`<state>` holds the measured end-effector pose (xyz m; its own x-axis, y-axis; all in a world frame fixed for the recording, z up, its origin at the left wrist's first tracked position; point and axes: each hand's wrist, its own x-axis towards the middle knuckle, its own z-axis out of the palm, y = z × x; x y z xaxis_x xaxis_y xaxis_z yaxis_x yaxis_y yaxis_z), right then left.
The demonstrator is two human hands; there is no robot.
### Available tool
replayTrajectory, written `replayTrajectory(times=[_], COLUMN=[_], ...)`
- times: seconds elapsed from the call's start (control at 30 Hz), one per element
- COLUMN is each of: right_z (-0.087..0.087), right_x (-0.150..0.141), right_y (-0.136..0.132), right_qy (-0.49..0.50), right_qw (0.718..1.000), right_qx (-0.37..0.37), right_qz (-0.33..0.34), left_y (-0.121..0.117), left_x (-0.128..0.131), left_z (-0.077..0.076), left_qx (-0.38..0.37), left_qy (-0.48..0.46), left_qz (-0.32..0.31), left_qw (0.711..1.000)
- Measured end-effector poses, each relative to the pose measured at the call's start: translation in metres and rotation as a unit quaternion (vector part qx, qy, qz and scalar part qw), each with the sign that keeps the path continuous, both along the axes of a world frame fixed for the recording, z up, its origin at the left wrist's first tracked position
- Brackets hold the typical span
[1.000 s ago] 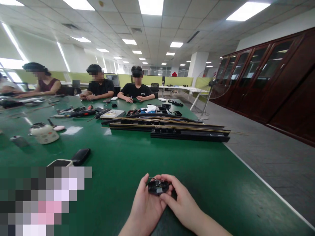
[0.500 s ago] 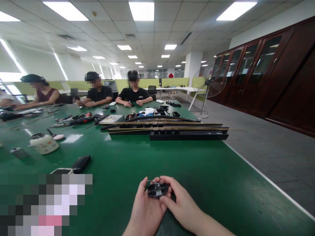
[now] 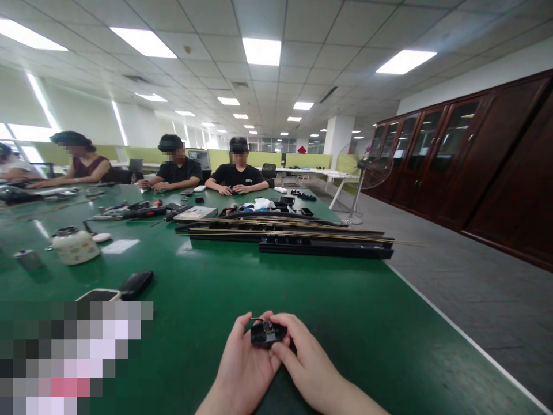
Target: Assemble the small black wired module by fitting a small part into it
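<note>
A small black plastic housing (image 3: 261,335) with electronic parts showing inside rests in my hands, low in the middle of the head view. My left hand (image 3: 244,366) cups it from below, palm up, with the thumb along its left side. From the right, my right hand (image 3: 305,354) pinches the housing's edge between thumb and fingers. A short thin wire or strip sticks out at its upper left edge. What the housing belongs to, I cannot make out. Both hands are above the green table (image 3: 207,340).
Black rails (image 3: 326,249) with thin brass-coloured rods lie across the table ahead. At left are a white jar (image 3: 74,246), a metal cylinder (image 3: 28,259) and a black case (image 3: 137,285). Tools (image 3: 138,210) lie farther back. Three people and part of another sit beyond. A fan (image 3: 358,184) stands right.
The view has tilted up slightly, so the far scene sits lower in it. My hands appear a little farther left, with the same hold on the housing.
</note>
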<state>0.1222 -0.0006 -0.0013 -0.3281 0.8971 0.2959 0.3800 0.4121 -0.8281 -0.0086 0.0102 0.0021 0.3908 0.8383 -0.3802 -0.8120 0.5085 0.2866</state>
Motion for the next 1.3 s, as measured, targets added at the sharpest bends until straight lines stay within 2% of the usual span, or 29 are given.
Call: replayTrajectory(times=[0.33, 0.57, 0.7, 0.83, 1.03, 1.17, 1.3], right_z=[0.001, 0.004, 0.001, -0.008, -0.014, -0.011, -0.007], right_x=[0.001, 0.003, 0.001, 0.001, 0.005, 0.002, -0.001], right_y=[-0.001, -0.002, -0.001, 0.007, 0.014, 0.01, 0.006], right_qy=[0.009, -0.005, -0.015, -0.013, -0.061, -0.049, -0.039], right_qw=[1.0, 1.0, 1.0, 1.0, 0.995, 0.997, 0.998], right_qx=[0.004, 0.019, 0.014, 0.019, 0.075, 0.052, 0.016], right_qz=[0.012, 0.005, 0.0, -0.013, 0.007, -0.032, -0.043], left_y=[0.003, 0.013, 0.018, 0.023, 0.026, 0.026, 0.025], left_x=[-0.006, -0.016, -0.017, -0.013, -0.011, -0.011, -0.011], left_z=[0.005, 0.007, -0.001, -0.004, -0.005, -0.007, -0.006], left_qx=[0.031, 0.086, 0.101, 0.077, 0.05, 0.08, 0.086], left_qy=[-0.002, 0.028, 0.021, 0.031, 0.037, 0.033, 0.045], left_qz=[-0.028, -0.121, -0.126, -0.118, -0.109, -0.126, -0.129], left_qw=[0.999, 0.989, 0.987, 0.99, 0.992, 0.988, 0.987])
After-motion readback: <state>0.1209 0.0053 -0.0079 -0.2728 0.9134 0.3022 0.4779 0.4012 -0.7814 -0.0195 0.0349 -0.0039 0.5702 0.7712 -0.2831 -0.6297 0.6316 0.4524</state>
